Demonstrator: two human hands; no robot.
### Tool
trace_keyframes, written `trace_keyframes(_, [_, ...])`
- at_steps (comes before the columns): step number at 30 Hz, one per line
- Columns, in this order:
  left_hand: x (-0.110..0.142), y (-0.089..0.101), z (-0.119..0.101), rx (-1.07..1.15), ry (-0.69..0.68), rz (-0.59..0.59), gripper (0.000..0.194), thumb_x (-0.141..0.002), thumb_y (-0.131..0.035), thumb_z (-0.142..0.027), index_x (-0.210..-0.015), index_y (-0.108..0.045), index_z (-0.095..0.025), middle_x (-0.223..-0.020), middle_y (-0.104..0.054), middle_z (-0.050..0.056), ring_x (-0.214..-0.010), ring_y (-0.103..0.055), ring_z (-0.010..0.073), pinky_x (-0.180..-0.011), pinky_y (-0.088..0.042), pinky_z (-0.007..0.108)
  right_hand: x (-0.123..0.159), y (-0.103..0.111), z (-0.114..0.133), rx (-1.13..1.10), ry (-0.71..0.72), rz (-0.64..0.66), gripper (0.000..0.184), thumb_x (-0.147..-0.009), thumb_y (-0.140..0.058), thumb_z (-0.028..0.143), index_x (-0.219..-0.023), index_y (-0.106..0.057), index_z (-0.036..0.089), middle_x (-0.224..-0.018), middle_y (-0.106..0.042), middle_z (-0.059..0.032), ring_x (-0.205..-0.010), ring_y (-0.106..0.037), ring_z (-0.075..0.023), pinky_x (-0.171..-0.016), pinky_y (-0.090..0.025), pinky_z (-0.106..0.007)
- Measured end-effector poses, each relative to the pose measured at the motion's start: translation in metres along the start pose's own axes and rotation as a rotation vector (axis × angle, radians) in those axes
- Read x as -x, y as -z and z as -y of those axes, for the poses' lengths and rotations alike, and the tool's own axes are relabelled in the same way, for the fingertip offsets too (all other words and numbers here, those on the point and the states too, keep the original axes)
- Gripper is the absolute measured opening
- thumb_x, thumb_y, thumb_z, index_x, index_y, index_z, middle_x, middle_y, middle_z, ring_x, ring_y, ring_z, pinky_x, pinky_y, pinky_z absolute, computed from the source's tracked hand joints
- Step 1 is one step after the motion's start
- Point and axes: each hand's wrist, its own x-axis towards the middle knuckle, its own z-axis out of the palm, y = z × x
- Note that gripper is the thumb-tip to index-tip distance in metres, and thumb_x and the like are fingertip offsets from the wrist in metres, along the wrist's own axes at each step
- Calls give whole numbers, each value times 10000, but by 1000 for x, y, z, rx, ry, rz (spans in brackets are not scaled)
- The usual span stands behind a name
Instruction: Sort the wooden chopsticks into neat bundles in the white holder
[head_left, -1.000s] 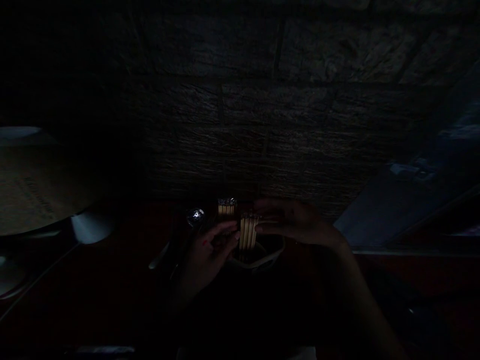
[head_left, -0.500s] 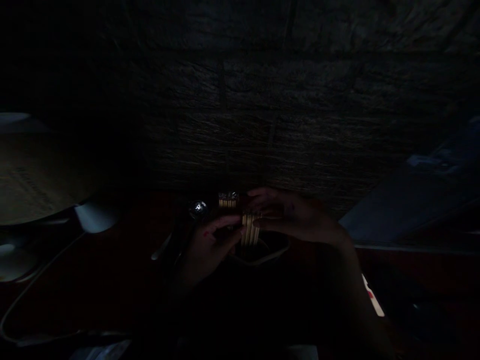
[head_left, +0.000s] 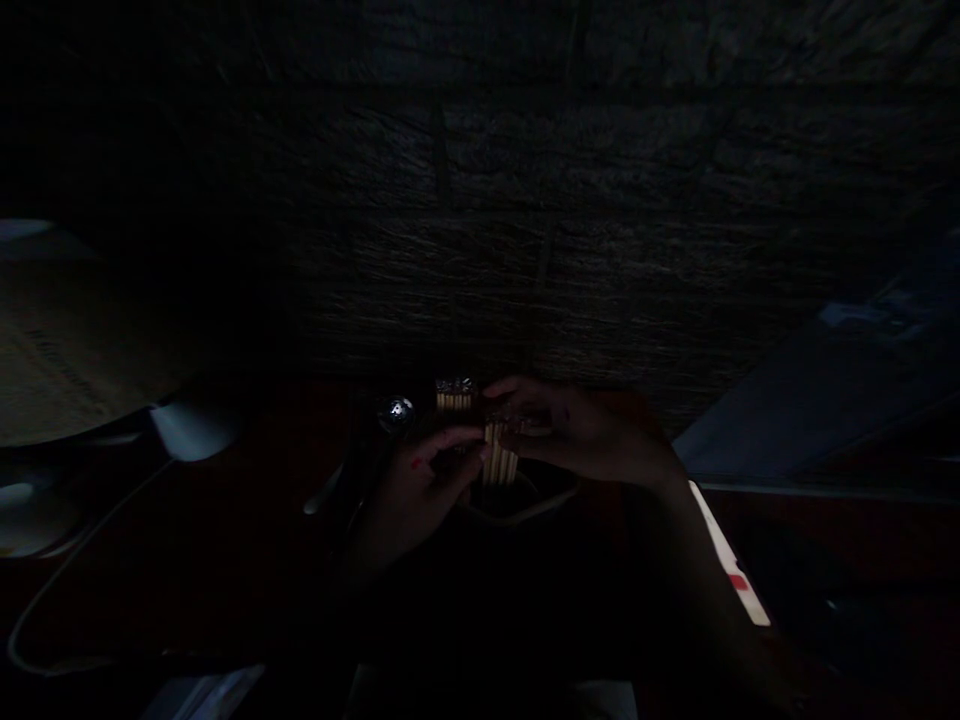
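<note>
The view is very dark. A bundle of thin pale sticks (head_left: 501,462) stands upright between my two hands, above a dark container with a curved rim (head_left: 536,515). My left hand (head_left: 424,480) has its thumb and forefinger closed against the bundle's left side. My right hand (head_left: 566,430) comes from the right, fingers curled round the upper part of the sticks. Just behind sits a second group of pale sticks (head_left: 454,402) with shiny dark tops. A shiny round thing (head_left: 395,411) lies left of that group. What the sticks are, I cannot make out.
A rough block wall (head_left: 480,240) rises close behind the reddish-brown table (head_left: 247,560). On the left are a large tan lampshade-like shape (head_left: 82,350), a white cup-like shape (head_left: 196,430) and a pale cable (head_left: 82,545). A bright, pale strip (head_left: 724,545) shows beside my right forearm.
My right hand has moved slightly left over the sticks, its fingers closer round their tops. More of the bright strip beside my right forearm now shows.
</note>
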Motion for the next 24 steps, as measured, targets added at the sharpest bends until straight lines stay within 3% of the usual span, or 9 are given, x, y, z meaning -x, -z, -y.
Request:
trace_keyframes(3, [0,0,0,-41,-5,15,246,-886,-607,-409,-1030,-713,-241,-765,-693,2,-601,-598,121,-545,-480,222,0,-1,1,-8,-11,0,363,-859,-646,215,-1207,-544,222,-1163,-638,-44,-1071,-628,-177,-894,-521,-312])
trace_keyframes(10, [-2,2,-2,-114,-77,15,236,-902,-581,-378,-1018,-714,-221,-902,-725,33,-694,-638,139,-623,-508,239,-2,-2,-2,-18,10,0,321,-865,-636,203,-1175,-561,237,-1192,-637,-42,-1115,-620,-176,-964,-505,-328])
trace_keyframes(14, [-3,2,-3,-105,-50,27,248,-898,-583,-366,-1045,-705,-207,-936,-731,47,-732,-653,151,-630,-520,246,-1,-1,-3,-5,-7,7,337,-857,-643,210,-1184,-566,240,-1208,-641,-46,-1115,-620,-198,-957,-510,-361])
trace_keyframes(19, [-3,1,-3,-94,-74,12,220,-901,-589,-329,-1047,-704,-209,-1102,-725,52,-1003,-669,187,-893,-526,307,-1,0,-5,7,-16,7,331,-860,-638,199,-1182,-572,237,-1240,-630,-42,-1112,-620,-195,-952,-512,-360])
trace_keyframes(24, [-3,3,-6,-139,-95,16,202,-888,-606,-299,-1030,-711,-200,-1056,-741,55,-992,-676,193,-931,-522,335,-1,-1,-4,-7,-7,28,335,-848,-667,213,-1172,-587,248,-1203,-645,-30,-1139,-610,-192,-987,-499,-347])
